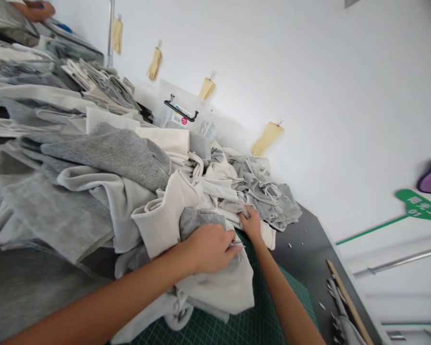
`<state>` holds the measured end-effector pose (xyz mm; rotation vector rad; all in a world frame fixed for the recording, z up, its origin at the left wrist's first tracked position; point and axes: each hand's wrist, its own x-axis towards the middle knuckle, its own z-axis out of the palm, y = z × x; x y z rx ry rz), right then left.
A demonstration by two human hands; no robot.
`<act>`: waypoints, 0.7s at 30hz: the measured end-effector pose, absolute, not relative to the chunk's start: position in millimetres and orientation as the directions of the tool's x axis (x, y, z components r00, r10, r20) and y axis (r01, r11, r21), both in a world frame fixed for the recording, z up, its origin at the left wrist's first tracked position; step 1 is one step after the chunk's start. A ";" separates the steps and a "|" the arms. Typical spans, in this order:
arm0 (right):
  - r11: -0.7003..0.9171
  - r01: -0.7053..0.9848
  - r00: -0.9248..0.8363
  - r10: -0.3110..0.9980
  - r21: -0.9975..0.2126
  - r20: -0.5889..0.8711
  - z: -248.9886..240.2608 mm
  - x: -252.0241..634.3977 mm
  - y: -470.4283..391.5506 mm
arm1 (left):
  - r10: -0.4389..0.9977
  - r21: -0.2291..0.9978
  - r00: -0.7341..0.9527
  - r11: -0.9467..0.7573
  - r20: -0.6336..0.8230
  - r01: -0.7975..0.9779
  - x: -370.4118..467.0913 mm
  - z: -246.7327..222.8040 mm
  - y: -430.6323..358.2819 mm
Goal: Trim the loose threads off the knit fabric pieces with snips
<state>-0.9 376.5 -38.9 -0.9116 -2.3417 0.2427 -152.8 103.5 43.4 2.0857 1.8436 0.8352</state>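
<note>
In the head view, my left hand (213,247) is curled closed around a small bunch of grey fabric scraps (237,247), whose ends poke out by the fingertips. Beneath it lie an off-white cloth piece (233,282) and a grey cloth (201,218). A rolled ribbed cream fabric (165,215) rests just left of that hand. Farther right, my right hand (251,224) pinches a light grey cloth scrap (233,206) at the near edge of a heap of grey and white scraps (262,184). Its fingertips are partly hidden in the cloth.
Stacks of grey and cream fabric (107,148) cover the left side. A green cutting mat (298,292) lies on the dark table (305,239). A wooden strip (348,302) runs along the right edge. Behind stands a clear plastic bin (172,108). Another person's hand (39,10) shows top left.
</note>
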 end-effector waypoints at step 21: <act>0.674 0.632 -0.416 0.712 -0.383 0.566 102.4 114.8 255.7 | 0.939 0.459 0.059 -0.220 0.339 0.861 -153.6 40.1 103.6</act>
